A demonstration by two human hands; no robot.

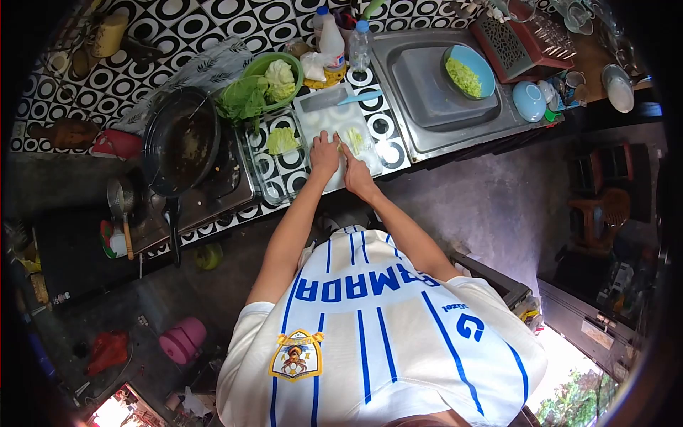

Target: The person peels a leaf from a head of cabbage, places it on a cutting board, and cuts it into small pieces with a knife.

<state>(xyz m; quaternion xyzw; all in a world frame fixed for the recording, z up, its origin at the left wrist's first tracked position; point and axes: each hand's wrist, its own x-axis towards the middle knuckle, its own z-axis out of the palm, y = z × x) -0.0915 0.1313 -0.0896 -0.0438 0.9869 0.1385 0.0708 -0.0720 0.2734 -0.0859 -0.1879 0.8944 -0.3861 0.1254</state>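
My left hand [324, 156] is on the white cutting board [329, 127], fingers bent and pressed together over something hidden beneath them. Close on its right, my right hand [358, 176] is closed with the index finger stretched forward; what it grips is too small and covered to make out. Pale green cut cabbage [353, 136] lies on the board just beyond my right fingers. Across the board's far end rests a broad-bladed knife [359, 97] with a blue handle, apart from both hands. A cabbage leaf [283, 141] sits left of the board in a clear glass tray [269, 186].
A green basin [265, 70] holds cabbage and leafy greens behind the tray. On the left, a dark wok [181, 142] stands on the stove, its handle jutting toward me. Bottles [361, 48] stand behind the board. Right, a blue bowl [482, 65] of chopped greens sits at the sink [425, 146].
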